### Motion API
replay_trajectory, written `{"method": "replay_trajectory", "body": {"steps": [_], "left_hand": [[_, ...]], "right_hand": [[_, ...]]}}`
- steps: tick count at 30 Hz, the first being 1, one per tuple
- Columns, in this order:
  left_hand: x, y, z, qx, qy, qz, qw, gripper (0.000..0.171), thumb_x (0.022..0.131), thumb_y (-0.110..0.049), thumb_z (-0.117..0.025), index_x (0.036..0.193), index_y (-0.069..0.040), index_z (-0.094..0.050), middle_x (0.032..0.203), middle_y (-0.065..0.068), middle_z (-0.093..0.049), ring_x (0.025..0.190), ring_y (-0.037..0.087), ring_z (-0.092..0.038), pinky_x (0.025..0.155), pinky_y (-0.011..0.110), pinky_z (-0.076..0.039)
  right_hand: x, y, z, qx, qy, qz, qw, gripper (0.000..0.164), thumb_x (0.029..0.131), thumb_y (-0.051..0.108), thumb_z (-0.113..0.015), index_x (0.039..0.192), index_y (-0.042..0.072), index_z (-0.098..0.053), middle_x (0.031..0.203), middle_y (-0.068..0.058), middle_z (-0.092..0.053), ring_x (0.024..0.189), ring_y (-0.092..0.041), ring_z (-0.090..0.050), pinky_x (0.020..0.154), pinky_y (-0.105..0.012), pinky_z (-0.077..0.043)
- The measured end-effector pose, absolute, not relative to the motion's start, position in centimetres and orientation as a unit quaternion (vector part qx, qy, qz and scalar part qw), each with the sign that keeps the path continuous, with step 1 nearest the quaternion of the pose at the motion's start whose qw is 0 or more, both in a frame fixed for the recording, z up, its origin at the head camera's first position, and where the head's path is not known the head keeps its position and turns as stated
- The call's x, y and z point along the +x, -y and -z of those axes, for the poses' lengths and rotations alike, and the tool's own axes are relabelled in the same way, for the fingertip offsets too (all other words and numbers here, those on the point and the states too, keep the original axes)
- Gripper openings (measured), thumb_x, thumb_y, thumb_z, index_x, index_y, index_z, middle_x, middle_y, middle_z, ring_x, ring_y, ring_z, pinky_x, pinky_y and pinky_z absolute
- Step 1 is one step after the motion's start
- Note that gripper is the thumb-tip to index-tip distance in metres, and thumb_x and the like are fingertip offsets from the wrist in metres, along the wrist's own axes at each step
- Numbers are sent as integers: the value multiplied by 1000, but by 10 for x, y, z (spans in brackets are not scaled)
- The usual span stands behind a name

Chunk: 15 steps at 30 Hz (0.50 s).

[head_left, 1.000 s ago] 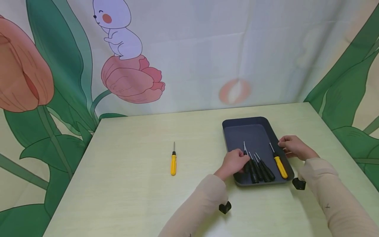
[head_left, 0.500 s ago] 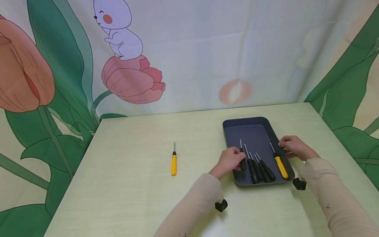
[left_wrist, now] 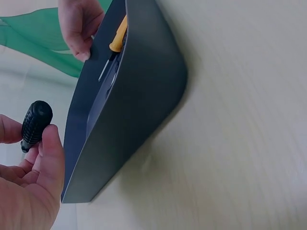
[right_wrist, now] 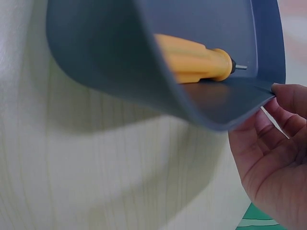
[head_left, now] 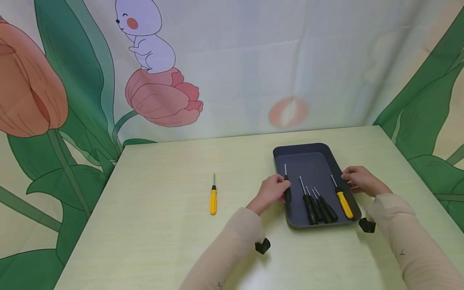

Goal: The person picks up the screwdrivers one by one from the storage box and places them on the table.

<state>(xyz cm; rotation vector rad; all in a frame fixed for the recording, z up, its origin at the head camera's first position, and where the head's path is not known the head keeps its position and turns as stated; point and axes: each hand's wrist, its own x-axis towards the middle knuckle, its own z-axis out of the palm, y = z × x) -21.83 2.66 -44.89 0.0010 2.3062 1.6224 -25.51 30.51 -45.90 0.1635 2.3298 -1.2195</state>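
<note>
The left hand (head_left: 267,192) pinches a black screwdriver (head_left: 288,195) by its handle between thumb and fingertips, at the left long side of the dark tray (head_left: 303,160). Its long axis runs nearly away from the person, shaft pointing to the far side and the butt of the handle toward the body. In the left wrist view the handle seems raised and apart from the tray wall (how high, the views do not settle). The right hand (head_left: 366,181) pinches the tray's opposite long rim, its thumb on the inner side and the fingers outside, with no tool in it.

What counts most here, I judge, is that the held screwdriver sits right about the tray's left edge, between the tray's inside and the counter (head_left: 163,181) on the left. A loose yellow screwdriver (head_left: 213,202) lies there, well apart from the left hand, tip away and almost parallel to the held one; the left hand is much the nearer to it. Inside the tray, four more black screwdrivers (head_left: 310,211) lie bunched in the near half, and another yellow screwdriver (head_left: 344,204) lies beside the right wall.
</note>
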Motion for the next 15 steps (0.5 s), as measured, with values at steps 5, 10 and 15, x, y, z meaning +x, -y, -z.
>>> {"method": "replay_trajectory", "body": {"steps": [5, 10, 15], "left_hand": [[-223, -17, 448, -6, -795, -583, 169, 13, 83, -18, -50, 80, -6, -51, 74, 3, -50, 55, 11, -50, 62, 39, -53], [-227, -6, 448, -8, -788, -590, 176, 13, 83, -18, -49, 81, -6, -51, 74, 3, -53, 57, 12, -53, 61, 36, -53], [-229, 5, 451, -17, -788, -591, 174, 14, 83, -17, -49, 85, -5, -53, 76, 5, -55, 57, 12, -55, 55, 29, -52]], "right_hand": [[-255, -305, 459, 62, -856, 448, 251, 25, 93, 15, -37, 107, -5, -41, 91, -8, -51, 76, -15, -53, 68, -28, -49], [-256, -306, 460, 64, -856, 447, 253, 26, 93, 16, -37, 108, -6, -40, 92, -9, -51, 76, -16, -53, 68, -28, -49], [-256, -305, 459, 69, -854, 448, 254, 26, 93, 15, -37, 108, -5, -40, 92, -9, -51, 76, -16, -53, 68, -28, -49]]}}
